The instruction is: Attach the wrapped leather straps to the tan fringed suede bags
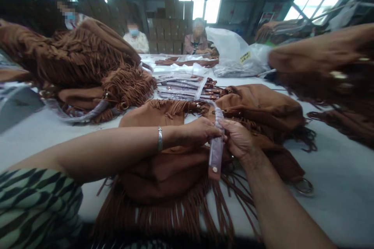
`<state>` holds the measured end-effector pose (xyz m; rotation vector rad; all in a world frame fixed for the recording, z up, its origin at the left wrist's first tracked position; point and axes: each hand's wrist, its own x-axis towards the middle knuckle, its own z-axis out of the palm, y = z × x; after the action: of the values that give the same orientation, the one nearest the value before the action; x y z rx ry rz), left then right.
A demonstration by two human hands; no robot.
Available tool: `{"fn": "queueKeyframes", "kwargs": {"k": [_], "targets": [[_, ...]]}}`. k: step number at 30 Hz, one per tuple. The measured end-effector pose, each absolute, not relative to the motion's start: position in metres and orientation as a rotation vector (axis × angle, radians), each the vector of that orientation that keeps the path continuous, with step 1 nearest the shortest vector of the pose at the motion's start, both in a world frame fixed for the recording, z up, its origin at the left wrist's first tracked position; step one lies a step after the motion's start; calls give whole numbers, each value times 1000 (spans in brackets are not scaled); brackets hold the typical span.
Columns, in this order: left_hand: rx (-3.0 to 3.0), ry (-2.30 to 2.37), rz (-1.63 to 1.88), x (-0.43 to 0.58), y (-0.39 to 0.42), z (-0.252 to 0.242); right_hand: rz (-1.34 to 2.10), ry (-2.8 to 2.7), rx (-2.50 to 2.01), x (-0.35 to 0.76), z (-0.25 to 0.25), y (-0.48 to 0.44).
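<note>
Both of my hands are closed around one bag strap point(215, 151), a brown strap wrapped in clear plastic with a metal stud near its lower end. My left hand point(200, 130) pinches it from the left, and my right hand point(238, 138) grips it from the right at about the same height. The strap's free end hangs down over a brown fringed handbag point(163, 175) lying on the table in front of me. From my hands the wrapped strap curves up and back toward the bag's hardware. My fingertips partly hide the gripped stretch.
A second brown bag point(260, 103) lies just beyond my right hand. Several plastic-wrapped straps point(187, 87) are laid out farther back on the white table point(330, 190). Piles of fringed bags point(84, 54) rise at left and right. People sit across the table near a plastic sack point(228, 46).
</note>
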<state>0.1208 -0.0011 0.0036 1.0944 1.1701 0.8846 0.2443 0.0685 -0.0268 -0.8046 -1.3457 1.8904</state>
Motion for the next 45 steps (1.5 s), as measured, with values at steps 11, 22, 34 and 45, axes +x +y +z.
{"fn": "queueKeyframes", "kwargs": {"k": [11,22,34,45], "targets": [[1133,1153,730,90,32,-4,817,-2387,-268,287,7,39],[1148,970,816,113,44,-4,586,-2563,-225,285,38,55],[1721,1121,369,144,-2,-9,874,-1935,-793,285,-5,86],[1070,764,860,32,-35,41,1401,-2024,-667,261,1,56]]}}
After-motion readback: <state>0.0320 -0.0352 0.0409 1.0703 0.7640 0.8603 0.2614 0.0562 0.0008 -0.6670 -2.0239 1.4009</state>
